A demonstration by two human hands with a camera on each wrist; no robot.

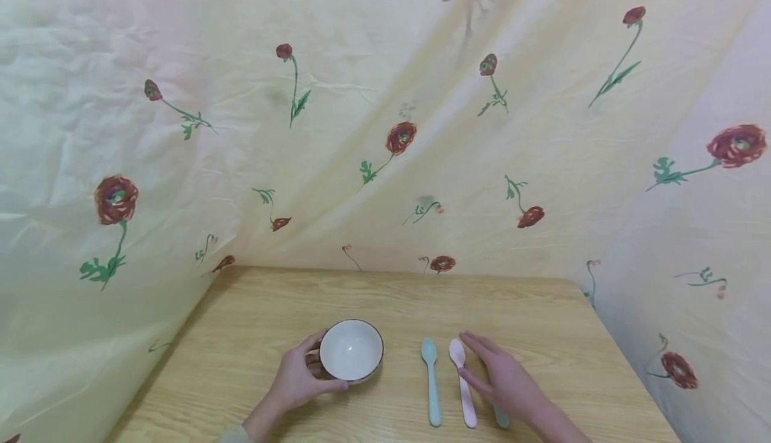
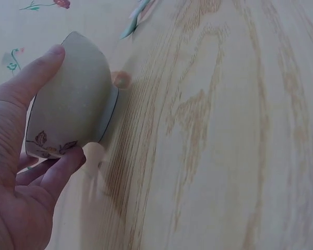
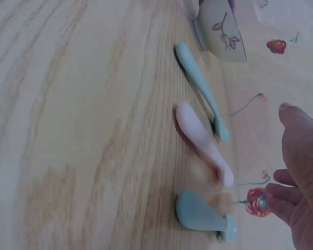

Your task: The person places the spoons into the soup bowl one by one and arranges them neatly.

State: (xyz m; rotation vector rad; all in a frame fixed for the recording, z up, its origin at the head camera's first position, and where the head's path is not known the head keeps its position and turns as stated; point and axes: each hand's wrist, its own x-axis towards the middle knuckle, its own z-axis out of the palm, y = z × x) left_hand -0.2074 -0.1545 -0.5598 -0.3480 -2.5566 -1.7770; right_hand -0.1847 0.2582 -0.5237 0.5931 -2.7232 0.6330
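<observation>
In the head view, your right hand [image 1: 504, 377] hides most of one spoon [image 1: 502, 419], leaving its handle end below your fingers. The bowl [image 1: 351, 349] covers some fingertips of your left hand [image 1: 294, 379]. The right wrist view's top edge crops the bowl beyond your fingers; its right edge crops your right hand.

A screened-off nook: wooden table [image 1: 512, 306], cloth backdrop [image 1: 337, 155] (flowery).

That bowl [image 1: 351, 349] looks glossy ceramic, those spoons [image 1: 464, 396] smooth plastic, the table [image 1: 385, 296] grained wood, the drape [image 1: 349, 102] creased cloth.
</observation>
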